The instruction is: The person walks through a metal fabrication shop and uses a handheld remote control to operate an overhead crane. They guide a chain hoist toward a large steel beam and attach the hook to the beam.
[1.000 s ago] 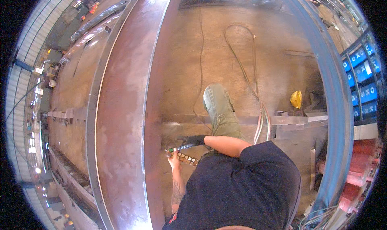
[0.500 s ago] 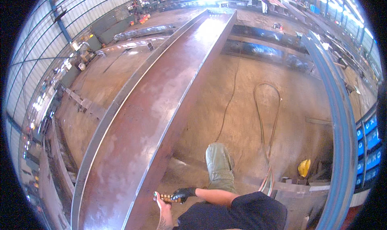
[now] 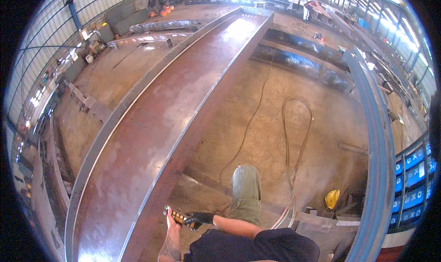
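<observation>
Low in the view, my bare left hand is closed around one end of a push-button remote control, a dark oblong with rows of yellowish squares. On its other end rests my right hand, in a black glove, its fingers curled over it. Both hands are just right of a long reddish-brown steel beam, whose raised flanges run away from me. My left hand is close to its near flange; I cannot tell whether they touch. Just right of my hands shows my bent leg in green trousers.
A looped hose and a thin cable lie on the brown floor. To the right runs a long bluish steel beam, with a yellow object and blue boxes nearby. A person bends over steel far off.
The whole view has swung slightly, so my hands, the beam and the hose appear farther left. Both hands stay on the remote control, which now tilts more.
</observation>
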`<state>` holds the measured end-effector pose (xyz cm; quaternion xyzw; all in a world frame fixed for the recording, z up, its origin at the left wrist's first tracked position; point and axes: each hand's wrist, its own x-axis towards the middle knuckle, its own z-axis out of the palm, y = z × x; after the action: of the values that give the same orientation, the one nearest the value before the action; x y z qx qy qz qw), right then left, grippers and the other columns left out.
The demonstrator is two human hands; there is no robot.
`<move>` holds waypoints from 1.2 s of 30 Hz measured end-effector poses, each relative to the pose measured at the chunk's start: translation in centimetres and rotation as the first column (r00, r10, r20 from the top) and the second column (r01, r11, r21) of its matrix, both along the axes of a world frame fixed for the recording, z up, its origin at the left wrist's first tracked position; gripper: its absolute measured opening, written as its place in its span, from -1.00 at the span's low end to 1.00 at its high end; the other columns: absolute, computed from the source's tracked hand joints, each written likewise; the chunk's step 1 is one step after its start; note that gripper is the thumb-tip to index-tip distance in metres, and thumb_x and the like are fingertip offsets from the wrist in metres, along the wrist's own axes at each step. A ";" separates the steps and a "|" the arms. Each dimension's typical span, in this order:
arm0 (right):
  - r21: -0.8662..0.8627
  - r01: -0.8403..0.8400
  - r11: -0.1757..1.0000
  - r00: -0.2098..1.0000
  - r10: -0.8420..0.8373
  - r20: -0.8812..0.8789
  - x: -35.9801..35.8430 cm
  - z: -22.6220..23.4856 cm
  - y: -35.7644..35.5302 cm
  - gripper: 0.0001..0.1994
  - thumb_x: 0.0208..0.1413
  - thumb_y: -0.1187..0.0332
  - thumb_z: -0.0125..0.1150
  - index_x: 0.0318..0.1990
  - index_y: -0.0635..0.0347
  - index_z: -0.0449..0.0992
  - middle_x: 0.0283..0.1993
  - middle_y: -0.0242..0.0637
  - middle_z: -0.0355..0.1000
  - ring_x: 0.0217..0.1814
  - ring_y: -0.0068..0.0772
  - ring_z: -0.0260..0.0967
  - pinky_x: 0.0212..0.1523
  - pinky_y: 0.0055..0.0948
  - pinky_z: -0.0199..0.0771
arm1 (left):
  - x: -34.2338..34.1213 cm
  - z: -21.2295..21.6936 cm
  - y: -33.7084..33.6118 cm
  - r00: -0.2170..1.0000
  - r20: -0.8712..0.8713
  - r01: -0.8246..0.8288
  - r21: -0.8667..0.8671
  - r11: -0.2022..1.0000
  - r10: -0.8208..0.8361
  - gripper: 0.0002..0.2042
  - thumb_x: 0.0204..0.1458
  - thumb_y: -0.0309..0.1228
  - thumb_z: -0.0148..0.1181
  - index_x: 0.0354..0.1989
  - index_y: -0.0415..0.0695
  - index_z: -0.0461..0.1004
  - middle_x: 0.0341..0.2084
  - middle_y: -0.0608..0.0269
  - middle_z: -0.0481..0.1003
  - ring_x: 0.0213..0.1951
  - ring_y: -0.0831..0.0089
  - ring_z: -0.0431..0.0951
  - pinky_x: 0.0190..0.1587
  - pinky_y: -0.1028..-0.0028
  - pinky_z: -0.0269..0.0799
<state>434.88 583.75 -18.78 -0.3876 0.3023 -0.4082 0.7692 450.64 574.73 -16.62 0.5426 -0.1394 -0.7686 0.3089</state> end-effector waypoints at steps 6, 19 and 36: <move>0.302 0.086 0.949 0.991 -0.114 0.074 0.6 2.1 0.7 -0.68 0.05 0.08 0.20 -0.12 0.02 0.44 -0.43 -0.36 0.42 -0.52 -0.48 0.38 -0.50 -0.49 0.44 | 0.1 -1.5 -0.8 0.997 -0.035 0.073 -0.029 0.997 -0.074 -0.61 0.00 0.08 0.15 -0.27 0.00 0.42 -0.44 0.23 0.52 -0.37 0.27 0.52 -0.26 0.20 0.47; 0.329 0.078 0.941 0.995 -0.092 0.028 0.0 0.4 0.5 -0.69 0.06 0.09 0.19 -0.13 0.03 0.43 -0.48 -0.41 0.40 -0.57 -0.49 0.34 -0.54 -0.45 0.42 | -0.7 -3.0 -1.4 0.994 -0.064 0.093 0.076 0.993 -0.088 -0.63 0.02 0.03 0.14 -0.29 -0.03 0.43 -0.45 0.17 0.52 -0.39 0.18 0.55 -0.24 0.14 0.50; -0.141 -0.226 0.964 0.951 0.186 -0.247 -0.3 -5.1 -0.5 -0.53 -0.02 0.18 0.34 0.02 0.11 0.36 -0.15 -0.32 0.37 -0.25 -0.51 0.35 -0.36 -0.50 0.45 | 1.2 -4.9 0.8 0.995 -0.093 0.039 0.049 0.998 -0.035 -0.61 -0.03 0.05 0.21 -0.24 0.00 0.41 -0.40 0.30 0.50 -0.36 0.29 0.52 -0.27 0.23 0.46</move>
<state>434.59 583.20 -23.89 -0.5254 0.3123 -0.3013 0.7318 451.82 575.49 -21.55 0.5117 -0.1155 -0.8016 0.2868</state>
